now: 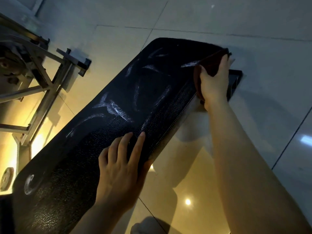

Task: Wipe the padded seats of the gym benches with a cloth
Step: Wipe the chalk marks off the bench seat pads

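A long black padded bench seat (104, 129) runs diagonally from lower left to upper right, with whitish smears on its textured surface. My right hand (214, 81) grips a dark reddish-brown cloth (209, 65) against the seat's far right edge, near its upper corner. My left hand (121, 168) rests flat on the near part of the seat, fingers straight and spread, thumb over the right edge.
A metal gym frame (43, 78) with bars and brackets stands at the left. A round weight plate (6, 178) lies at the far left edge. Glossy floor tiles (185, 183) reflect lights. The bench's dark base (233, 85) shows beyond the right hand.
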Action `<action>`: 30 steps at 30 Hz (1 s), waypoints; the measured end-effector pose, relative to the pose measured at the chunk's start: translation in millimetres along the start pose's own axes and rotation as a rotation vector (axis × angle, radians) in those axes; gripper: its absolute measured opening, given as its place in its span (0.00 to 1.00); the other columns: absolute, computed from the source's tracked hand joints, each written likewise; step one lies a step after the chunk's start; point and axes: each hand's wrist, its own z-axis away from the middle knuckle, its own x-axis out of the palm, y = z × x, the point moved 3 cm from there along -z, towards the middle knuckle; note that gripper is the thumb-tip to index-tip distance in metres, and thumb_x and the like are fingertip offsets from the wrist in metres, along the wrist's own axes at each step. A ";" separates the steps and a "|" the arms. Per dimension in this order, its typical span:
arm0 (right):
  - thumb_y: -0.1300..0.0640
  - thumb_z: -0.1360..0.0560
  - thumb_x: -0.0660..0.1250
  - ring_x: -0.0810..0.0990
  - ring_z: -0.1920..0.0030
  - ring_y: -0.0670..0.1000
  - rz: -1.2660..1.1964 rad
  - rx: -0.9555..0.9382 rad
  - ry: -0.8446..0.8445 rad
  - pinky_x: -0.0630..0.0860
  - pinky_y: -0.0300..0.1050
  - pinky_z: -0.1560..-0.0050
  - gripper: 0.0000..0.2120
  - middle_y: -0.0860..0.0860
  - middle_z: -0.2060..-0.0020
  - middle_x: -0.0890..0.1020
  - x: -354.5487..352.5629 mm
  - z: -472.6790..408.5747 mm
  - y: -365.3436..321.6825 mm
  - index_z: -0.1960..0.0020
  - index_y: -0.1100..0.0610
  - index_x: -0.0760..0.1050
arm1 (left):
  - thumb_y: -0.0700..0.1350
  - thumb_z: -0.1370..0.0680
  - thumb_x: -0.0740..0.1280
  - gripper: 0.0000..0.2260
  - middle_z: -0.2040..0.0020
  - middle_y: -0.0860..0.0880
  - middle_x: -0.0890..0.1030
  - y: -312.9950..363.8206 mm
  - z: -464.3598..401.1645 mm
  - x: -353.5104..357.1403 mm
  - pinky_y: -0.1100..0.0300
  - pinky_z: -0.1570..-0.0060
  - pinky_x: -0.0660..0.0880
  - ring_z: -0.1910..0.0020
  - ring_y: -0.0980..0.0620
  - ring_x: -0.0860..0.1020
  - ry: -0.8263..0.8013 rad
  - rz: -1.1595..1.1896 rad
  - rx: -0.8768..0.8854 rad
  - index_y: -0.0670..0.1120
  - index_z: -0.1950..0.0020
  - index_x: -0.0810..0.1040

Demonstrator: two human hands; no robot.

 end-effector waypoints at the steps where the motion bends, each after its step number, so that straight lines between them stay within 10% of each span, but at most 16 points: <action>1: 0.51 0.20 0.65 0.53 0.22 0.49 0.015 -0.010 -0.008 0.51 0.41 0.24 0.37 0.50 0.20 0.48 0.3 5.0 2.6 0.20 0.55 0.46 | 0.60 0.20 0.49 0.28 0.31 0.41 0.69 0.4 0.5 -0.3 0.38 0.39 0.67 0.33 0.40 0.65 -0.006 0.006 -0.004 0.48 0.24 0.62; 15: 0.46 0.22 0.65 0.50 0.27 0.41 -0.028 -0.106 -0.142 0.58 0.19 0.39 0.42 0.53 0.21 0.45 26.7 136.0 20.8 0.21 0.53 0.40 | 0.60 0.19 0.47 0.28 0.31 0.41 0.68 2.1 0.1 0.4 0.39 0.39 0.65 0.32 0.39 0.64 0.049 -0.019 -0.001 0.48 0.24 0.62; 20: 0.47 0.22 0.65 0.52 0.22 0.53 -0.009 0.017 -0.080 0.58 0.55 0.24 0.42 0.50 0.20 0.45 12.3 40.5 13.7 0.20 0.51 0.40 | 0.60 0.20 0.48 0.27 0.31 0.41 0.68 0.8 0.3 2.6 0.40 0.37 0.63 0.32 0.39 0.64 0.065 -0.014 0.004 0.48 0.24 0.61; 26: 0.50 0.17 0.58 0.49 0.22 0.48 0.029 0.014 -0.053 0.46 0.29 0.32 0.33 0.51 0.20 0.47 6.6 49.1 13.8 0.20 0.55 0.44 | 0.62 0.21 0.51 0.28 0.31 0.41 0.69 0.3 0.5 3.6 0.44 0.37 0.59 0.32 0.40 0.64 0.050 0.007 0.017 0.49 0.24 0.63; 30: 0.49 0.18 0.57 0.50 0.22 0.48 0.017 0.071 -0.168 0.47 0.33 0.32 0.33 0.49 0.20 0.48 15.7 117.6 17.2 0.20 0.52 0.44 | 0.63 0.21 0.52 0.29 0.31 0.43 0.68 -2.8 1.9 -0.3 0.46 0.35 0.55 0.32 0.42 0.64 0.114 0.083 0.012 0.49 0.25 0.62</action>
